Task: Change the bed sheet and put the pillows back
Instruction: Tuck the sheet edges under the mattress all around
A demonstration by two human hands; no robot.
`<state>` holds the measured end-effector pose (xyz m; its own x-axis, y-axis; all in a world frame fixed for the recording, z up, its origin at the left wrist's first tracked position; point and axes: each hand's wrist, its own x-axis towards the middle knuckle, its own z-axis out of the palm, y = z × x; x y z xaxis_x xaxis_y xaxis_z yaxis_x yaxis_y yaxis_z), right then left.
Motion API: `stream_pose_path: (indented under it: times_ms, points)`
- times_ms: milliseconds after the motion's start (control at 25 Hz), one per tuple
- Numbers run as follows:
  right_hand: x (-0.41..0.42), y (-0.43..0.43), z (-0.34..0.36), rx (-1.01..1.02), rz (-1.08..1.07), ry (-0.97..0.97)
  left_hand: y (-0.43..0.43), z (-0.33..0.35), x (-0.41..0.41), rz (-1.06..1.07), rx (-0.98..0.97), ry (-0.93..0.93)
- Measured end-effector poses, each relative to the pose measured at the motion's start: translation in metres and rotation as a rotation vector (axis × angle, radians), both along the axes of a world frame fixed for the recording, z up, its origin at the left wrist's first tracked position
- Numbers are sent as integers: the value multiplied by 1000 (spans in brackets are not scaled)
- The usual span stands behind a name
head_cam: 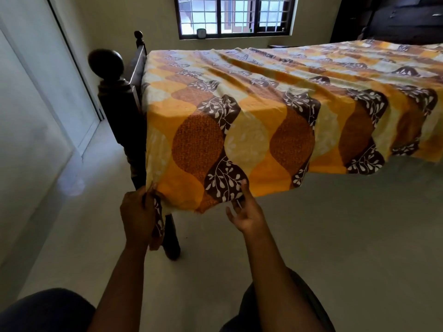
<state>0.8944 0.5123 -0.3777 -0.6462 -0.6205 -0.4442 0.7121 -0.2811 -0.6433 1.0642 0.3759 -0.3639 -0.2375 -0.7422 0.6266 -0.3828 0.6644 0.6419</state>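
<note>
While left hand (137,212) grips bed sheet (239,104), right hand (247,213) touches hem.

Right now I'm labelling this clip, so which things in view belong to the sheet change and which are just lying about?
Job: bed sheet, left hand gripping its corner, right hand touching its hem, bed post.
Just there: window, dark cabinet, pale door.
</note>
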Motion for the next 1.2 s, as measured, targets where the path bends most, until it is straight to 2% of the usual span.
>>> stream_pose_path:
  times_ms: [160, 280, 360, 480, 600, 720, 760, 840, 920, 1000, 1040, 1120, 1200]
  points:
    - [-3, 3, -13, 170, -71, 44, 2, -2, -3, -28, -22, -1]
    - [-6, -3, -20, 216, -122, 23, -3, -10, -7, -52, 69, -21]
    - [2, -1, -12, 287, -101, 116, -6, -13, -5, -63, 181, 11]
    - [26, 24, -10, 424, 85, 364, 1, -9, -4, -142, 354, 114]
    - [48, 42, -13, 544, 192, 761, 17, -3, -4, -250, 491, 251]
    - [60, 41, 14, 434, 160, 1258, 28, 6, -5, -222, 665, 412]
    - [61, 37, 29, 371, 156, 1407, 31, 8, -5, -192, 662, 414]
    - [54, 20, 62, 246, 179, 1705, 35, 9, -3, -144, 525, 325]
    - [42, -9, 97, 107, 203, 2062, 32, 5, 0, -162, 448, 315]
    - [32, -44, 127, 23, 326, 2466, 28, 4, 1, -208, 498, 386]
    - [31, -59, 139, 70, 474, 2636, 27, 6, 1, -218, 551, 409]
    - [35, -87, 156, 291, 789, 2967, 29, 13, 0, -223, 653, 438]
    - [48, -101, 169, 436, 848, 3238, 28, 13, 0, -281, 705, 503]
